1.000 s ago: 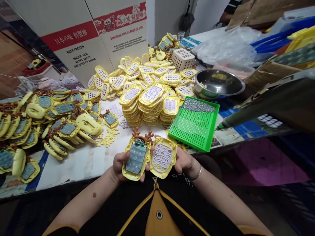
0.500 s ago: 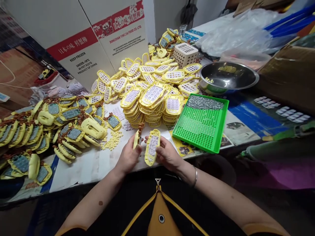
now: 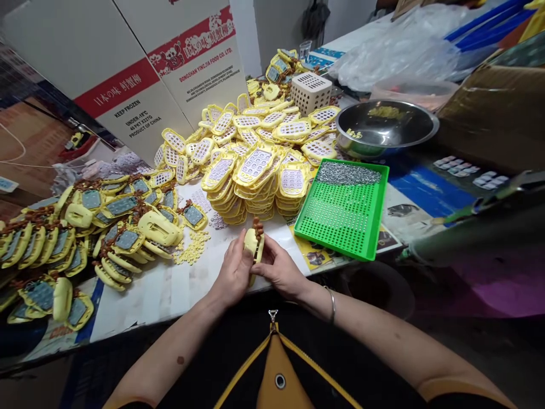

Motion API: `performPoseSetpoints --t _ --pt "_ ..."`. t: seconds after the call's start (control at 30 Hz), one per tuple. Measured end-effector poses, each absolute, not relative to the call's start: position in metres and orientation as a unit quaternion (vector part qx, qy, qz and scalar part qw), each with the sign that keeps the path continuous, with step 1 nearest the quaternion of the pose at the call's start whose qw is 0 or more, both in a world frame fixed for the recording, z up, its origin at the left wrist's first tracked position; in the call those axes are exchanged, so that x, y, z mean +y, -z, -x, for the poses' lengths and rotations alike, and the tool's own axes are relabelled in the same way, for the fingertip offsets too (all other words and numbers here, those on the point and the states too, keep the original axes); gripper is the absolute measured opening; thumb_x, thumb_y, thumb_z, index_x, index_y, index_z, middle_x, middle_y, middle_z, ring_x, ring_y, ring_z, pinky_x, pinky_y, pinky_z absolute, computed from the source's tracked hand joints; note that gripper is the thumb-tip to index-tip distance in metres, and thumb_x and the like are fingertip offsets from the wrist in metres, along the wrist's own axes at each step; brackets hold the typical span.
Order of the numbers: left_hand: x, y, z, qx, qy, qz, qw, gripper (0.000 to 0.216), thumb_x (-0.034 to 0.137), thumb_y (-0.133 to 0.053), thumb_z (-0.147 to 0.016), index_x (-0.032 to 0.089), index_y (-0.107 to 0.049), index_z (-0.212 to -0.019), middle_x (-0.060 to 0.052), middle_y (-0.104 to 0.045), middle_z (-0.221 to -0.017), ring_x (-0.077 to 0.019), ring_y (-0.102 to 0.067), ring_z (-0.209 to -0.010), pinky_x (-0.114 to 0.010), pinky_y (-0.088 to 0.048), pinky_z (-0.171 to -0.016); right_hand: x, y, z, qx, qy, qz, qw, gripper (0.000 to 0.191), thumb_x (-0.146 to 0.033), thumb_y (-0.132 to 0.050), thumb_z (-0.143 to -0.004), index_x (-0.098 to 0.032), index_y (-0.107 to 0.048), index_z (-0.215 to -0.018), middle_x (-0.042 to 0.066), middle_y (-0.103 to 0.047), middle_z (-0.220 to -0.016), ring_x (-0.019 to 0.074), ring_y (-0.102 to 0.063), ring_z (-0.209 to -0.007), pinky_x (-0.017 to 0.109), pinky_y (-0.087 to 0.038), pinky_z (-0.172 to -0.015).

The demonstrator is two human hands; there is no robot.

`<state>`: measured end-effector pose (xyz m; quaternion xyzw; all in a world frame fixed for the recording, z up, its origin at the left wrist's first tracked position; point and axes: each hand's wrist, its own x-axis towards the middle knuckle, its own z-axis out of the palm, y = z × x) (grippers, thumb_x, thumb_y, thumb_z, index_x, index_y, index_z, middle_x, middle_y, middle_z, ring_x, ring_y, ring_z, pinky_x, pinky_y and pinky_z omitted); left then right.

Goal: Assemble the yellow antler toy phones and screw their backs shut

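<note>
My left hand (image 3: pixel 232 272) is closed on a yellow plastic toy phone shell (image 3: pixel 250 241), with a brown beaded piece (image 3: pixel 258 226) rising from its top. Against that shell, my right hand (image 3: pixel 281 270) grips the keypad half (image 3: pixel 260 249), seen edge-on. The two halves stand upright face to face; a narrow gap shows between them, and fingers hide their lower part. Just beyond my hands are stacked keypad halves (image 3: pixel 257 165). Small yellow pieces (image 3: pixel 191 247) lie loose on the table to the left.
Shell halves with grey pads (image 3: pixel 128 238) are heaped at left. A green perforated tray (image 3: pixel 369 238) of small metal parts (image 3: pixel 349 173) sits right, before a steel bowl (image 3: pixel 428 128). Behind are a perforated box (image 3: pixel 310 94) and a white carton (image 3: pixel 187 74).
My right hand has turned the keypad half and brought it left against the shell in my left hand. Earlier the halves were apart. The view has shifted slightly.
</note>
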<state>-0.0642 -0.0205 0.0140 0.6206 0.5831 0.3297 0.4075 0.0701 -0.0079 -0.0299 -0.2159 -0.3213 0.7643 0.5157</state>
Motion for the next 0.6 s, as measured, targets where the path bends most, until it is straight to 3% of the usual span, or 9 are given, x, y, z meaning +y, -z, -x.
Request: performPoseSetpoints --t 0.27,0.5,0.6 --pt "-0.018 -0.025 0.056 0.589 -0.35 -0.569 0.455 0.059 0.059 -0.052 -0.088 0.02 -0.057 -0.132 -0.013 -0.054 -0.139 -0.0288 -0.045 -0.133 -0.042 -0.03 -0.114 -0.01 0.034 -0.073 -0.32 -0.783 0.2 0.494 0.09 -0.032 -0.089 -0.058 -0.026 -0.046 -0.137 0.008 -0.052 -0.144 0.0262 -0.049 -0.134 0.042 -0.04 -0.113" --pt "-0.012 -0.035 0.056 0.588 -0.33 -0.498 0.546 0.068 0.054 -0.074 -0.073 0.016 -0.057 -0.127 -0.013 -0.066 -0.118 -0.0285 -0.061 -0.108 -0.042 -0.046 -0.097 -0.01 0.034 -0.075 -0.317 -0.79 0.166 0.498 0.082 -0.024 -0.088 -0.061 -0.026 -0.049 -0.134 0.007 -0.053 -0.143 0.0266 -0.053 -0.132 0.042 -0.043 -0.111" --pt "-0.012 -0.037 0.055 0.608 -0.354 -0.468 0.534 0.068 0.054 -0.076 -0.069 0.017 -0.059 -0.123 -0.013 -0.063 -0.124 -0.0265 -0.063 -0.104 -0.039 -0.049 -0.093 -0.009 0.035 -0.074 -0.311 -0.798 0.156 0.492 0.086 -0.026 -0.089 -0.059 -0.026 -0.049 -0.135 0.009 -0.047 -0.149 0.0296 -0.049 -0.135 0.044 -0.044 -0.111"
